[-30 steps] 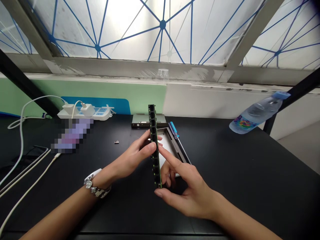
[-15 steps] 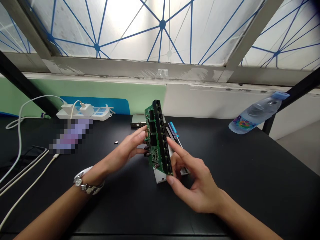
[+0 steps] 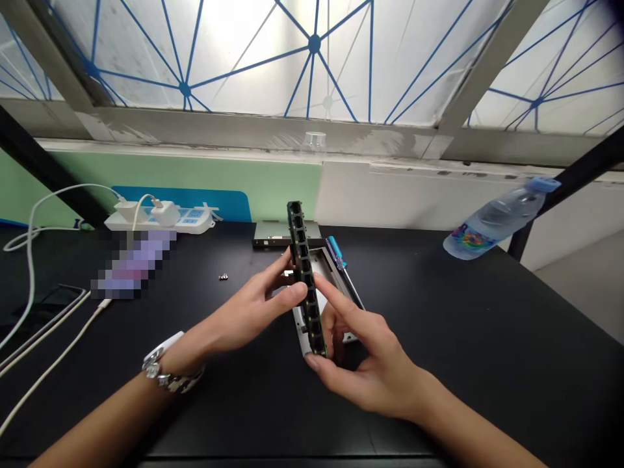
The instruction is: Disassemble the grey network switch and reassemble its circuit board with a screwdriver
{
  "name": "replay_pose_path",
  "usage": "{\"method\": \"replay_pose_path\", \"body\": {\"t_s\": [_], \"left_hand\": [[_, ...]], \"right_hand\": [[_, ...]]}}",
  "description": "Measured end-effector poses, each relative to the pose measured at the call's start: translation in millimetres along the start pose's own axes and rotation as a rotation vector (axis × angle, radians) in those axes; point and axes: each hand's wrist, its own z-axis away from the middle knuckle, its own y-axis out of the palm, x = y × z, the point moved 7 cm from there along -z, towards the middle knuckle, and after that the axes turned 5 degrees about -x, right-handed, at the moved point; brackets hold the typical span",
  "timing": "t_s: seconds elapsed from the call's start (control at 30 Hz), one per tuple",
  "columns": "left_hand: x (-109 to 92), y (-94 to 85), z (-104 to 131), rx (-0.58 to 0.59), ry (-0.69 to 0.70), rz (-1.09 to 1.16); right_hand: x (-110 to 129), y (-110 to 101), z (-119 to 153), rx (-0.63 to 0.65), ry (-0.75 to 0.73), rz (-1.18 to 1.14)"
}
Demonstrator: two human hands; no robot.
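Because edge-on, circuit board [image 3: 304, 268] largely unseen.

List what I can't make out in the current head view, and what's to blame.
All in the head view:
- Circuit board: its broad faces, turned nearly edge-on.
- Left hand: some finger ends, hidden behind the board.
- Metal tray: partly covered by the board and right hand.
- Small metal pieces: too small to count.
- Purplish patch: pixelated.
- White cable: cut off by the left edge.
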Motion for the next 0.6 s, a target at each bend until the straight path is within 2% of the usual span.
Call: {"method": "replay_pose_path", "body": {"t_s": [0.13, 0.23, 0.3, 0.4, 0.5, 0.6], "left_hand": [[-0.3, 0.7, 1.4, -0.044, 0.022, 0.035], [3.6, 0.8, 3.1, -0.062, 0.002, 0.076], [5.5, 3.6, 5.0, -0.053, -0.021, 0.187], [8.2, 11.7, 7.9, -0.032, -0.115, 0.422], [4.6, 17.3, 8.6, -0.053, -0.152, 0.542], [-2.3, 16.5, 6.5, -0.109, -0.106, 0.569]], "right_hand": [[1.1, 2.4, 0.2, 0.039, -0.032, 0.051], [1.4, 1.5, -0.8, 0.081, -0.012, 0.002], [-1.8, -2.5, -2.8, 0.058, 0.070, -0.014], [-11.7, -13.3, -5.5, -0.057, 0.238, 0.064], [-21.0, -19.9, -5.4, -0.141, 0.363, 0.103], [-29.4, -16.2, -2.9, -0.097, 0.485, 0.037]]}}
